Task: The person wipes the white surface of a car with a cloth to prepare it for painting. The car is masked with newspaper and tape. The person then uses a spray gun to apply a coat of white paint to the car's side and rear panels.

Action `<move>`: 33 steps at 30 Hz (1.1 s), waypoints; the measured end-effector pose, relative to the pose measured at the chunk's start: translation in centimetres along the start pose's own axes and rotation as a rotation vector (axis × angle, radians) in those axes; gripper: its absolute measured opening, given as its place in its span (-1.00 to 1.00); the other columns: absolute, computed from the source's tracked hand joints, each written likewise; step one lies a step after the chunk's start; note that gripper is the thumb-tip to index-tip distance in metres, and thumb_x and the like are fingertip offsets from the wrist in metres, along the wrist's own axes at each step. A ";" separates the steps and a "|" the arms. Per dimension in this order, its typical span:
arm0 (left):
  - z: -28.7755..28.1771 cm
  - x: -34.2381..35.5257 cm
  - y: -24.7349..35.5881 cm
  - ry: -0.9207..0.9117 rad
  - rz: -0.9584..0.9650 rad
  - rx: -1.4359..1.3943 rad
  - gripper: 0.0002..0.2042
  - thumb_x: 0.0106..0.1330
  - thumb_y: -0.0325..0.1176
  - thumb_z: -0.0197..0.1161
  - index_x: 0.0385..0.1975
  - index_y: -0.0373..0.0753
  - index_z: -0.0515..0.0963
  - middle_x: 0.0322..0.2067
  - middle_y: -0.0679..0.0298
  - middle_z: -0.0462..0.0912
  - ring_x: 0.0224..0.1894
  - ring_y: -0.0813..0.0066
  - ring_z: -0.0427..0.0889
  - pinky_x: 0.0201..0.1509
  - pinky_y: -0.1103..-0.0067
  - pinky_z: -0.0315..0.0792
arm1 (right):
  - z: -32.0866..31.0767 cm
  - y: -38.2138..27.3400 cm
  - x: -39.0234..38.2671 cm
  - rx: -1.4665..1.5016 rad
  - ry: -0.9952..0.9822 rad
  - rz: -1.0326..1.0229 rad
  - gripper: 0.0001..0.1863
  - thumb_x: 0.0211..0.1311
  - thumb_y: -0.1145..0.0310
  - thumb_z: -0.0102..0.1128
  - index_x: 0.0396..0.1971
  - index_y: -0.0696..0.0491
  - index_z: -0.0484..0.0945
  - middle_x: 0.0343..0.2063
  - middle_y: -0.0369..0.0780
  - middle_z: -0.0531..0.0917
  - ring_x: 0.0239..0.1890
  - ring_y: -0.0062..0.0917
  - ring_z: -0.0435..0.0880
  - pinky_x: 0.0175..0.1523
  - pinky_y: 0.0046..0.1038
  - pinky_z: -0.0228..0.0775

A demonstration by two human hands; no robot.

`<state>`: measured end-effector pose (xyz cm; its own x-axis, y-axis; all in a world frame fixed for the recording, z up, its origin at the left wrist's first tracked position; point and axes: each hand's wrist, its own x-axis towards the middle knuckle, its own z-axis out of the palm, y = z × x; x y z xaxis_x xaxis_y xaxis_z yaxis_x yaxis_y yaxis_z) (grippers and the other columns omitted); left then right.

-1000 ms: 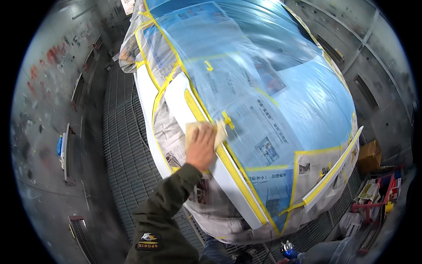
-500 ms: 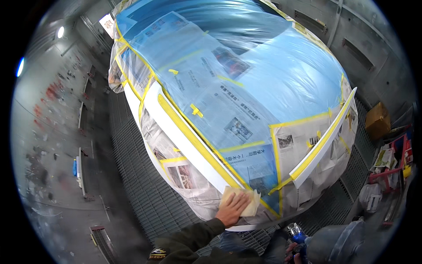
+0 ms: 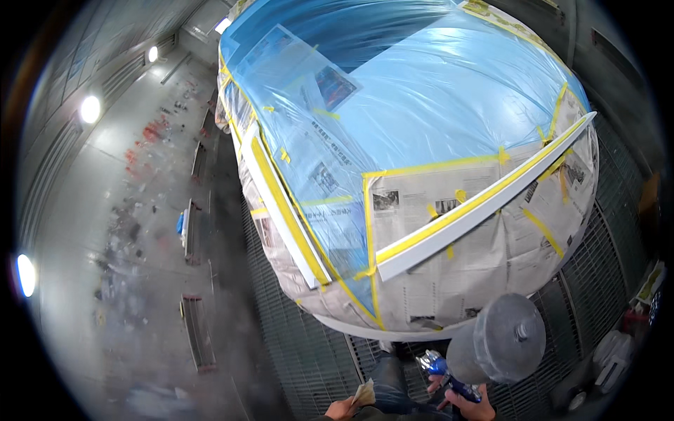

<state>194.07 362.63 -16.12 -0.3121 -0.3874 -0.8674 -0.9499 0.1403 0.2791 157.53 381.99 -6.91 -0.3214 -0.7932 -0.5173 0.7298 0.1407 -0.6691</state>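
Note:
At the lower edge, my left hand [image 3: 341, 408] is closed on a folded, pale yellow wiping cloth [image 3: 364, 393]. My right hand [image 3: 472, 403] grips a blue and silver spray gun [image 3: 449, 376], its fingers wrapped about the handle. A large greyish translucent paint cup [image 3: 500, 340] sits on the gun and tilts to the right. Beyond both hands stands a car [image 3: 449, 84] masked with blue film, newspaper and yellow tape. Two white strips stay uncovered: the left strip [image 3: 281, 223] and the right strip [image 3: 472, 220]. Neither hand touches the car.
Metal grating [image 3: 291, 358] forms the floor around the car. A paint-spattered grey wall [image 3: 133, 231] with lamps [image 3: 90, 109] runs along the left. A cardboard box [image 3: 649, 200] and a grey bag-like thing [image 3: 612, 358] lie at the right.
My left hand has come off the lower end of the left strip, back toward my body with the cloth. The spray gun has come further into view. The view has shifted toward the car's right side.

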 end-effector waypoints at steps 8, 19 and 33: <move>12.5 -5.8 5.8 0.407 0.116 -0.291 -0.56 0.39 -0.19 0.12 0.23 -0.12 0.38 -0.17 0.03 0.64 -0.17 0.07 0.64 -0.16 0.30 0.47 | -4.7 -17.1 -3.3 -0.094 0.002 -0.480 -0.76 0.32 0.51 0.11 -0.04 0.20 0.48 -0.20 -0.16 0.62 -0.23 -0.51 0.65 -0.45 -0.51 0.61; 29.1 -17.8 22.2 0.882 0.140 -0.397 -0.63 0.46 -0.13 0.07 0.02 -0.31 0.53 -0.27 -0.04 0.69 -0.16 -0.05 0.67 -0.14 0.28 0.51 | -10.9 -18.8 -14.7 -0.074 -0.302 -0.373 -0.59 0.37 0.44 0.12 0.18 0.09 0.35 -0.14 -0.24 0.61 -0.19 -0.61 0.62 -0.43 -0.58 0.59; 47.4 -22.4 43.8 0.612 0.648 -0.802 -0.83 0.36 -0.52 -0.03 -0.25 -0.35 0.55 -0.27 0.17 0.62 -0.29 0.42 0.59 -0.23 0.42 0.49 | -37.3 -26.1 -29.9 -0.178 -0.568 -0.161 -0.62 0.34 0.42 0.17 0.12 0.14 0.45 -0.06 -0.13 0.64 0.06 -0.37 0.62 -0.23 -0.41 0.68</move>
<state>160.13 420.64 -3.98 -0.4840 -0.8538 -0.1917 -0.2836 -0.0542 0.9574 125.56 424.13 6.13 -0.0115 -0.9975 -0.0702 0.5714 0.0510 -0.8191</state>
